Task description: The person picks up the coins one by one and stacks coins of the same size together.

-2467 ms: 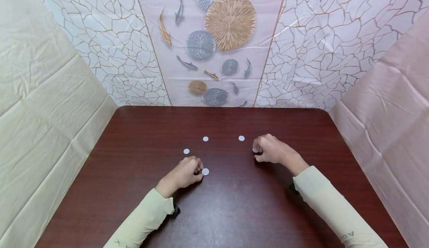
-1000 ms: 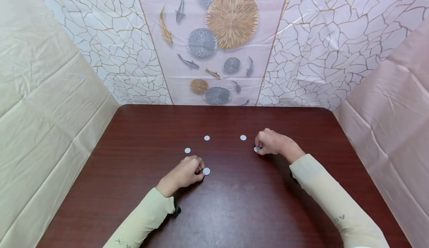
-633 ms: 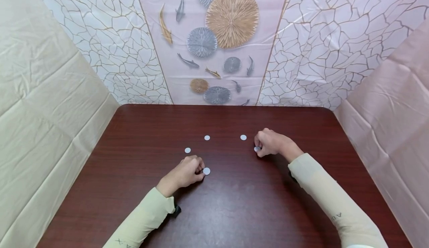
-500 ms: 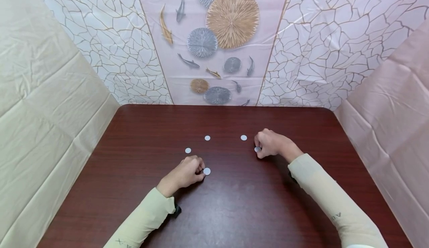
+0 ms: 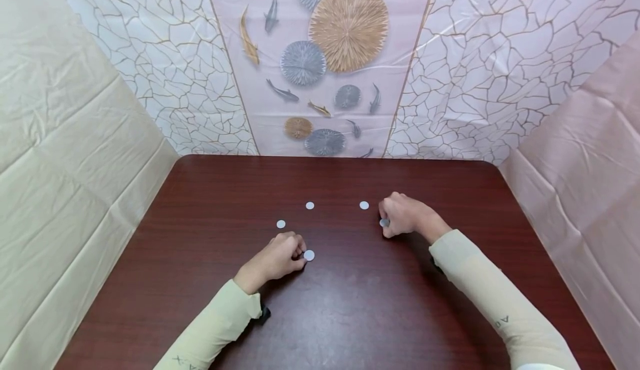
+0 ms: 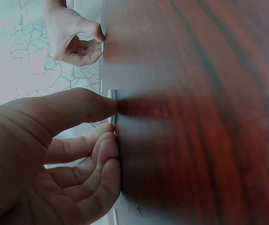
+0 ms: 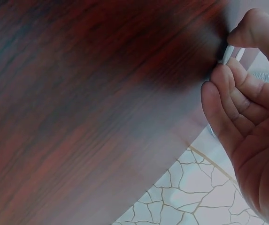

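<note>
In the head view, five small items are several flat white discs on the dark red-brown table [image 5: 345,303]. My left hand [image 5: 275,256] pinches the nearest disc [image 5: 309,255] at its left edge, thumb on one side and forefinger on the other. The left wrist view shows that disc [image 6: 112,101] lying flat on the wood under the thumb tip. Farther right, my right hand [image 5: 407,214] has thumb and curled fingers about another disc [image 5: 384,223]. In the right wrist view this disc [image 7: 227,55] sits between thumb and fingertips, at the tabletop.
Three more white discs lie beyond the hands: a left one [image 5: 281,224], a middle one [image 5: 310,205] and a right one [image 5: 364,205]. A patterned cloth backdrop [image 5: 345,131] stands behind the table, with pale cloth walls [image 5: 75,136] at the sides.
Since the oldest frame, my right thumb has drawn in to the disc and the right forearm has shifted slightly. My left hand stays at its disc. The whole view has shifted a little.
</note>
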`<control>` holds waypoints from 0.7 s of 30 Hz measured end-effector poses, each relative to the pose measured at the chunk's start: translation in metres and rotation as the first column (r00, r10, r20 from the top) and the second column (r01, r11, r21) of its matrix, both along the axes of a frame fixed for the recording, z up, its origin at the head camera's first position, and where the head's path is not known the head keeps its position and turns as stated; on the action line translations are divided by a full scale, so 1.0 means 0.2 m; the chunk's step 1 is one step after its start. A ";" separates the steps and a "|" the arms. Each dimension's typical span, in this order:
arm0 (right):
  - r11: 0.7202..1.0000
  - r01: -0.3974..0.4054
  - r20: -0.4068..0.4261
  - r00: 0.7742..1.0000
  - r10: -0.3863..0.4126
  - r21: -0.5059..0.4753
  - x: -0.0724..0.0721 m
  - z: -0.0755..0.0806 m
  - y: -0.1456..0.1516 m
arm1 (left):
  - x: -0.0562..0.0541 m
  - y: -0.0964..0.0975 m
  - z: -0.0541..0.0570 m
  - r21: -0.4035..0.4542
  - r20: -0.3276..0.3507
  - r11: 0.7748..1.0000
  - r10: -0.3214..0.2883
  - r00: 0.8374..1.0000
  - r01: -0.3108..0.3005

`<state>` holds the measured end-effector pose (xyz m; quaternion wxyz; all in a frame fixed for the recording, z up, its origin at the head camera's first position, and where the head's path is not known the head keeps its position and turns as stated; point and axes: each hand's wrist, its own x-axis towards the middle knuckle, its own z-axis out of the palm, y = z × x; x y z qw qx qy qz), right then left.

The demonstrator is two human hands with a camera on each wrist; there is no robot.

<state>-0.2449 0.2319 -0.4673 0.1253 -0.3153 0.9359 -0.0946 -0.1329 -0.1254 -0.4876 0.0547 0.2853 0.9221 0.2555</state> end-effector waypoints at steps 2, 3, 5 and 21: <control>1.000 0.000 -0.001 1.000 0.000 0.001 0.00 0.00 0.00 | 0.00 0.00 0.00 -0.002 -0.002 1.000 -0.002 1.000 0.002; 1.000 -0.004 -0.005 1.000 0.004 0.000 0.00 0.00 0.00 | 0.00 0.00 0.00 -0.004 -0.003 1.000 -0.002 1.000 0.002; 1.000 -0.008 -0.012 1.000 0.008 0.002 0.00 0.00 0.00 | 0.00 0.00 0.00 -0.005 -0.003 1.000 0.000 1.000 0.000; 1.000 -0.009 -0.022 1.000 0.009 -0.001 0.03 -0.01 0.01 | 0.00 0.00 0.01 -0.005 -0.004 1.000 0.004 1.000 -0.004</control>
